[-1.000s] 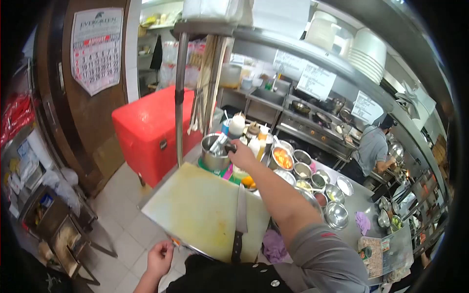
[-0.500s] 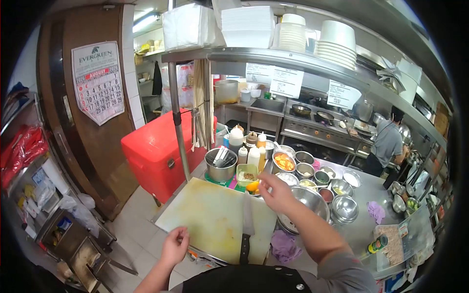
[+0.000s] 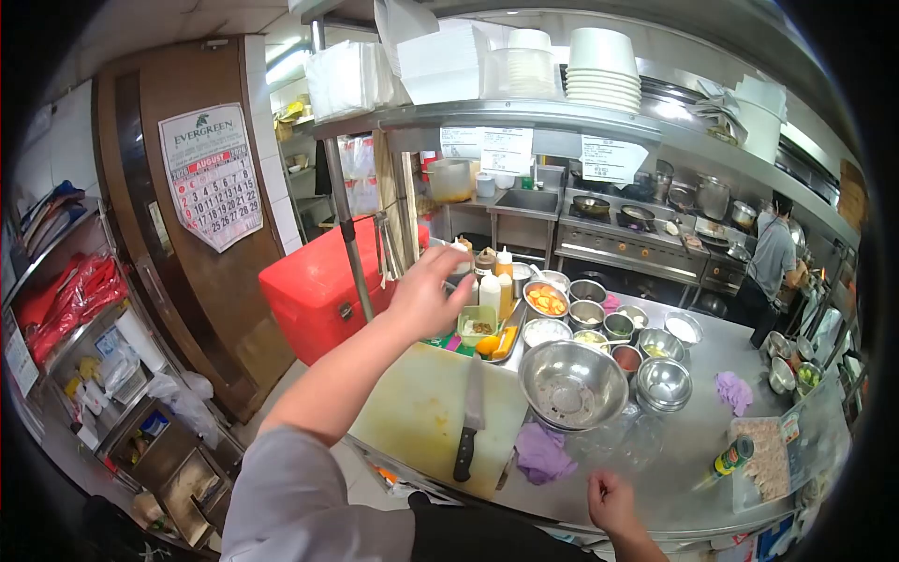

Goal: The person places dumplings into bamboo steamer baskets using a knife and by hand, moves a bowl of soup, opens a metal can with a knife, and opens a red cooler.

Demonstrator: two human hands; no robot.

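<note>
My left hand [image 3: 429,292] is raised over the far edge of the cutting board [image 3: 398,398], with its fingers apart. It hangs in front of the squeeze bottles [image 3: 505,264] and beside a light green container [image 3: 478,323], and nothing shows in it. A knife [image 3: 473,403] with a black handle lies on the board. Low over the steel counter, my right hand [image 3: 611,501] has its fingers curled, with nothing visible in them. A purple cloth [image 3: 543,453] and a large steel bowl [image 3: 573,384] are between the board and the right hand.
Several small steel bowls [image 3: 663,382] stand behind and right of the large bowl. At the right are another purple cloth [image 3: 733,393], a can [image 3: 733,456] and a tray of food [image 3: 763,468]. An overhead shelf [image 3: 524,114] crosses above. A co-worker [image 3: 773,258] stands near the stoves.
My left hand has moved up and forward from the board's near left edge. My right hand has drawn back from the bottles to the counter's near edge. The view has shifted.
</note>
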